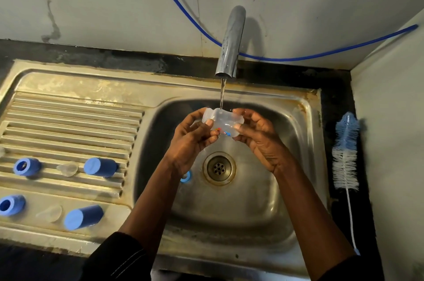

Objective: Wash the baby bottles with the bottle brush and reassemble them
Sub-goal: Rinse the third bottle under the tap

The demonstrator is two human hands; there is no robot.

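The clear bottle lies sideways just beyond the drain, and the thin stream from the tap strikes its upper side. The left hand pinches one end with curled fingers and thumb, and the right hand grips the other end the same way. This looks like rinsing. To do it well, turn the bottle's mouth into the stream so the inside fills, swirl, then tip it out toward the drain. Grip firmly, since wet plastic slips. The brush lies well right of the drain on the dark counter. Caps, rings and teats wait far left of the drain.
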